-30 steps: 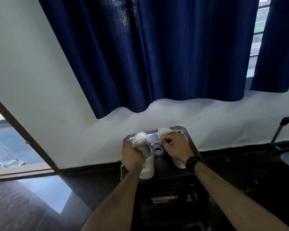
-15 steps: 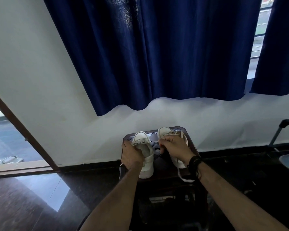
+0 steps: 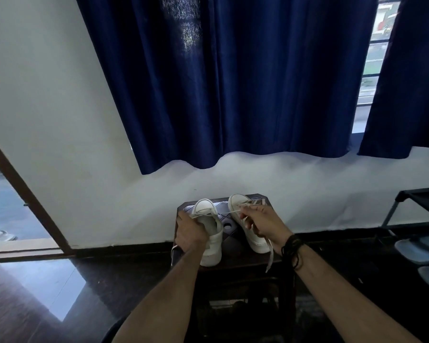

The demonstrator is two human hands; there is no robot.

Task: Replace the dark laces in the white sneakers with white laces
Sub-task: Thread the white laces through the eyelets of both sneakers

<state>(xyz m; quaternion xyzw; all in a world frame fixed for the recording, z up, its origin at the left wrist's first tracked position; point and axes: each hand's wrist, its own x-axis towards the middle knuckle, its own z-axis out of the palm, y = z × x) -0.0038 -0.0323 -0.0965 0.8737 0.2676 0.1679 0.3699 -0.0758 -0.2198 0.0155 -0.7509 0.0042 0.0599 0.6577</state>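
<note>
— So, where are your hands?
— Your left hand (image 3: 190,233) grips the left sneaker (image 3: 209,233) on the dark stool (image 3: 233,246). Your right hand (image 3: 263,222) pinches a white lace (image 3: 229,212) stretched between the shoes, over the right sneaker (image 3: 248,233).
— And room?
— Both heels sit near the stool's front edge; the wall (image 3: 84,194) lies just behind, open floor (image 3: 35,293) to your left.

the left hand (image 3: 188,232) grips the left sneaker (image 3: 209,233) on a dark stool (image 3: 233,246). just right of it, the right hand (image 3: 263,224) pinches a taut white lace (image 3: 229,212) over the right sneaker (image 3: 248,229).
</note>
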